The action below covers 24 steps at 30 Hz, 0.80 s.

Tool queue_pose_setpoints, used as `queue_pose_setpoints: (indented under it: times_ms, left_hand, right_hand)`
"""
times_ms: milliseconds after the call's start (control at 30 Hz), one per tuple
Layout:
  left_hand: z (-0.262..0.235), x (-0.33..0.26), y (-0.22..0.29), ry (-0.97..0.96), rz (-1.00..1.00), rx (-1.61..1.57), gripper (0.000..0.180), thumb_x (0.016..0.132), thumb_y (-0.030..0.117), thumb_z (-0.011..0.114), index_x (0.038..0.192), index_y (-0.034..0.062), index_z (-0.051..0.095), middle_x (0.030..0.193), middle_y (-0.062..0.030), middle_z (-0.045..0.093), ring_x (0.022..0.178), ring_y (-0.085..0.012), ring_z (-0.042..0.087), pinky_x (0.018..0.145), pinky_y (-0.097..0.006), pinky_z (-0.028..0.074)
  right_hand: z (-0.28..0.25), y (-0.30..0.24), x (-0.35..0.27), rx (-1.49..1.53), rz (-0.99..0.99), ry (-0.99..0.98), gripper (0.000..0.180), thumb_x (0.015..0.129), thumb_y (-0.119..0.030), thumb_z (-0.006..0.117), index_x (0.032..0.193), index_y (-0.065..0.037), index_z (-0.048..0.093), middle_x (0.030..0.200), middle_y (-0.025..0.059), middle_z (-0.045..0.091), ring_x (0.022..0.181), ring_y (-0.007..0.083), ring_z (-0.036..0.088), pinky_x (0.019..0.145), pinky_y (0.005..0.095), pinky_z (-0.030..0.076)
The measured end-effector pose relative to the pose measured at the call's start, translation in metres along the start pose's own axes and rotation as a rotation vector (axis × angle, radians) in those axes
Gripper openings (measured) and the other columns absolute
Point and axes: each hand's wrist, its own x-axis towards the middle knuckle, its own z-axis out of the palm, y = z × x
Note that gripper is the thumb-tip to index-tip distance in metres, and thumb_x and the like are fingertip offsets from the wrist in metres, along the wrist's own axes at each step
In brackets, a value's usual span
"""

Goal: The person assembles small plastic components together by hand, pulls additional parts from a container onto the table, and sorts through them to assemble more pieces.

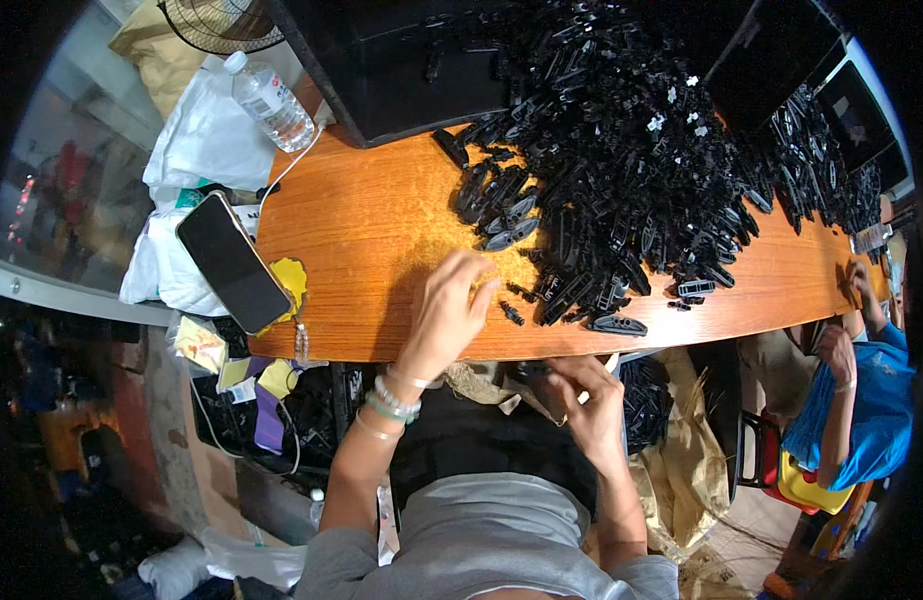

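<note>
My left hand [449,308] hovers over the near part of the wooden table [351,220], its thumb and fingers apart with nothing visible between them. Close to its fingertips lie small black plastic pieces [511,313] and the edge of a big heap of black plastic parts [631,170]. Just below the table's front edge, my right hand [593,405] is curled, thumb toward the fingers. Whatever it holds, if anything, is dark against the dark background and cannot be made out. A long oval black part [618,326] rests on the table above that hand.
At the left sit a smartphone [234,262], a clear water bottle [271,103] and white bags [206,130]. A large black bin [381,80] stands behind the table. Brown paper sacking [681,450] hangs low on the right. Another person in blue [861,410] works at the far right.
</note>
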Motion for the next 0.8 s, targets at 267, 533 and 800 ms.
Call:
queue_pose_setpoints:
  times_ms: [267, 533, 800]
  left_hand:
    - [0.024, 0.043, -0.015, 0.057, 0.091, 0.331, 0.022, 0.076, 0.007, 0.069, 0.094, 0.0006, 0.059, 0.084, -0.0127, 0.06, 0.074, -0.0275, 0.062, 0.067, -0.037, 0.05]
    - [-0.004, 0.008, -0.028, 0.09, -0.405, -0.608, 0.012, 0.085, 0.004, 0.063, 0.094, -0.003, 0.059, 0.082, -0.0097, 0.064, 0.06, -0.0116, 0.061, 0.048, -0.023, 0.049]
    - [-0.023, -0.035, -0.005, -0.204, -0.396, -0.992, 0.029, 0.083, -0.006, 0.063, 0.111, -0.0074, 0.055, 0.095, -0.0137, 0.064, 0.078, -0.0184, 0.067, 0.068, -0.027, 0.057]
  right_hand:
    - [0.069, 0.0, 0.063, -0.589, -0.39, 0.095, 0.033, 0.073, 0.002, 0.058, 0.105, -0.003, 0.06, 0.096, 0.0128, 0.057, 0.077, 0.0315, 0.06, 0.064, 0.0385, 0.051]
    - [0.058, 0.0, 0.06, 0.441, -0.126, 0.145, 0.016, 0.086, 0.01, 0.054, 0.1, 0.007, 0.06, 0.099, 0.0136, 0.058, 0.082, 0.0224, 0.066, 0.071, 0.0283, 0.055]
    - [0.039, -0.01, 0.045, 0.53, -0.162, 0.139, 0.014, 0.08, 0.006, 0.066, 0.093, 0.002, 0.069, 0.094, 0.0067, 0.059, 0.081, 0.0128, 0.056, 0.071, 0.0223, 0.045]
